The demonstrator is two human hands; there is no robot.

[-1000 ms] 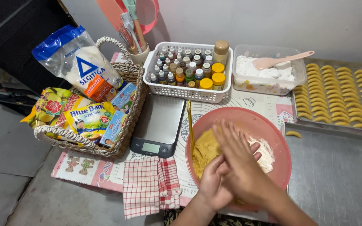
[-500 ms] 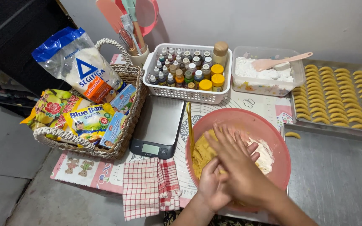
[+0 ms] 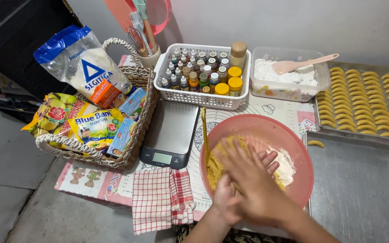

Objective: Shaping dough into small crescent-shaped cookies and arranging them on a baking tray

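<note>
Two hands pressed together over a pink bowl (image 3: pixel 300 148) of yellow dough (image 3: pixel 217 164).
Lower centre of the frame: the right hand (image 3: pixel 248 180) lies flat, fingers spread, over the left hand (image 3: pixel 230 198); whether anything sits between the palms cannot be told.

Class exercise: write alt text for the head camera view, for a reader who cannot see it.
Two hands, left hand under right hand, press together over yellow dough in a pink bowl. Beside it sit a kitchen scale and a tray of shaped crescents.

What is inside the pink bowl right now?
The pink bowl holds yellow dough and white flour. Both hands, right hand over left hand, cover the middle, hiding whatever lies beneath them.
</note>
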